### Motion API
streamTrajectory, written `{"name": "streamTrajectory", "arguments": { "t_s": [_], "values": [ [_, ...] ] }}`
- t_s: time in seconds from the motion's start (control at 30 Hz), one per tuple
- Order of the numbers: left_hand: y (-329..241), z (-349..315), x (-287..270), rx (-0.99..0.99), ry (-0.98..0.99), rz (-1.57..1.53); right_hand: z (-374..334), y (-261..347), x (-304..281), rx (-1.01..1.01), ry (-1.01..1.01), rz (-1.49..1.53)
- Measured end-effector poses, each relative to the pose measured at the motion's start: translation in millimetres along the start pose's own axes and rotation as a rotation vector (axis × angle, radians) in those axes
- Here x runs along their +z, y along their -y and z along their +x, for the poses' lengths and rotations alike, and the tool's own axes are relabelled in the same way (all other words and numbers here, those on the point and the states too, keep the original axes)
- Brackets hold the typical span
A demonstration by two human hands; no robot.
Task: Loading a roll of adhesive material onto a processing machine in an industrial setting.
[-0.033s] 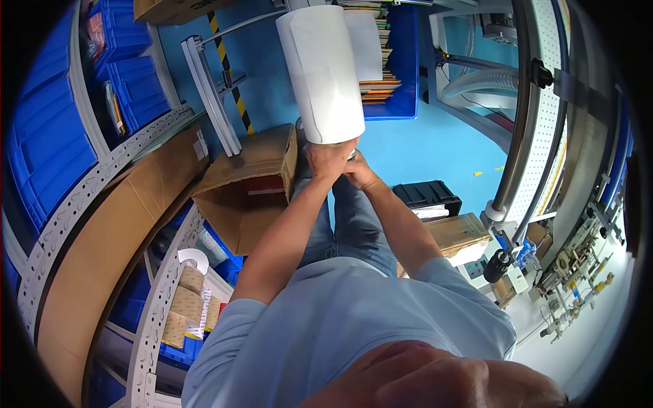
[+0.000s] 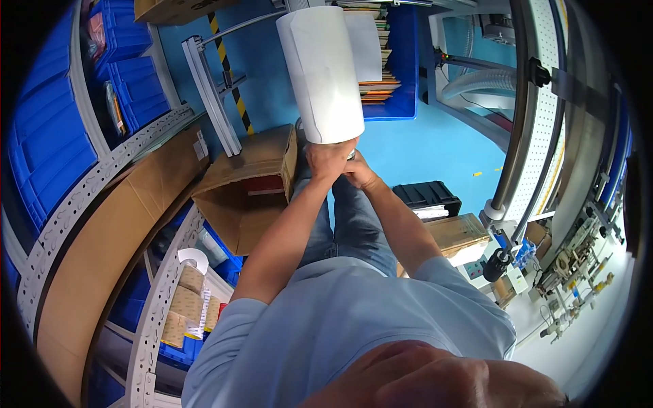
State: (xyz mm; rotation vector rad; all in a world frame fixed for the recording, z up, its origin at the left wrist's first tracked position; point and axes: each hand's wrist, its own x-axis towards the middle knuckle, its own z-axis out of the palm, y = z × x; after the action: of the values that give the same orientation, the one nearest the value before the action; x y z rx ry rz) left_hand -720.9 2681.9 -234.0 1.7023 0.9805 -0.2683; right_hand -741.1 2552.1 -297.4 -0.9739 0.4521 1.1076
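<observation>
A large white roll of sheet material stretches away from me in the upper middle, its near end just beyond my hands. My left hand is closed at that near end, its fingertips tucked out of sight under the roll. Close beside it, my right hand is closed too, its fingers curled in against the left one. A small shiny piece shows between the hands, too little of it visible to name. What each hand grips is hidden.
An open cardboard box stands left of my legs, near a metal frame. Beyond the roll is a blue bin of upright sheets. A black crate and closed carton sit right, beside machinery. Shelving lines the left.
</observation>
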Motion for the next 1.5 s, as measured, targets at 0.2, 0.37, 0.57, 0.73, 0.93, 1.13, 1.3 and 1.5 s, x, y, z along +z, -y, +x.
{"name": "streamTrajectory", "arguments": {
  "t_s": [0.2,0.37,0.57,0.73,0.93,1.13,1.3,1.5],
  "values": [
    [14.2,3.9,-17.1,0.006,0.187,0.096,-20.0,39.8,24.6,0.241,0.042,-0.002],
    [44.1,4.9,-71.5,-0.084,0.409,-0.175,-34.8,83.8,13.7,-0.246,-0.532,-0.766],
    [-34.5,40.7,-63.2,0.136,-0.045,0.130,23.1,162.3,117.8,-0.869,-0.543,-1.296],
    [-43.0,47.1,-43.8,0.131,-0.070,0.235,39.3,172.7,136.9,-0.841,-0.600,-1.410],
    [-51.6,38.8,-41.7,0.106,-0.106,0.297,41.0,171.4,138.6,-0.765,-0.661,-1.284],
    [-56.3,36.0,-36.3,0.105,-0.219,0.360,44.0,180.5,135.4,-0.681,-0.661,-1.290],
    [-58.3,35.1,-36.8,0.092,-0.192,0.370,46.3,183.1,123.0,-0.687,-0.505,-1.396],
    [-56.6,35.1,-36.4,0.110,-0.219,0.346,36.3,173.0,134.5,-0.732,-0.590,-1.215]
  ]
}}
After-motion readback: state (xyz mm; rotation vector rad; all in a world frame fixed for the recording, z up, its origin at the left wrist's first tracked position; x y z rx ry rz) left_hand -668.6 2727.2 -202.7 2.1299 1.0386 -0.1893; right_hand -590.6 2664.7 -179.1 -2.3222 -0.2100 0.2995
